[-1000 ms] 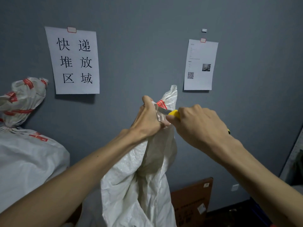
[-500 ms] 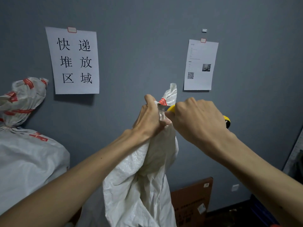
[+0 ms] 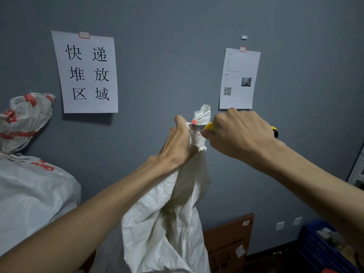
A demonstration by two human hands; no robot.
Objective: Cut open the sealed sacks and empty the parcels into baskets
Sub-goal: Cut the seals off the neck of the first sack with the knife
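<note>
White woven sack (image 3: 163,223) | neck bunched, red-taped | left grip (image 3: 181,142) clutching it

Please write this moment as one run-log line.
left hand: grips sack neck | right hand: holds yellow knife at red tape | step: cutting seal

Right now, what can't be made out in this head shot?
Head view: knife blade tip, hidden between the sack neck folds and the right hand.
The red tape: only a sliver shows past the left hand; cut or not, unclear.
Sack contents: opaque cloth; its bottom is cut off by the lower edge.
The small wall sheet: print too small.
The blue basket: cut by the corner, contents blurred.
</note>
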